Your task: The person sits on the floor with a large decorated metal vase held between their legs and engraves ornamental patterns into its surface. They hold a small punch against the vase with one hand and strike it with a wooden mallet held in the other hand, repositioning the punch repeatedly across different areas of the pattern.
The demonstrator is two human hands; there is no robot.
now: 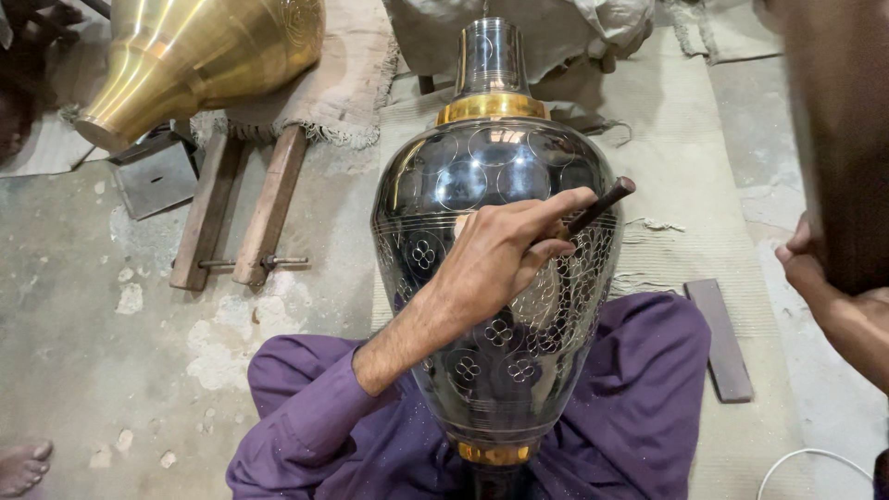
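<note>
Rough concrete floor (83,306), patched and pale, is seen from the head camera, with woven matting (690,176) spread over it and a frayed rug (347,79) at the top. Laid across the lap of a person in purple clothing (639,389) is a large dark metal vase (482,176), its narrow neck pointing away and a brass band (491,107) set between neck and shoulder. Circles and small flower shapes are cut into its polished skin.

The left hand (505,255) is closed around a thin dark engraving tool (602,204), held like a pen, with the hand resting on the vase's belly. The right hand (806,264) is seen only at the frame's right edge, partly behind a dark blurred shape; whether it is open or closed cannot be told.

The vase is judged heavy, rigid and slippery on its gloss (dents and scratches would show readily), so it would best be taken at the neck and under the foot, with the body cradled.

A brass vessel (204,56) lies on its side at upper left, above wooden blocks (241,208). A flat dark bar (720,338) lies on the matting at right, and a bare foot (23,463) shows at lower left. No packages, labels or signs are seen.
</note>
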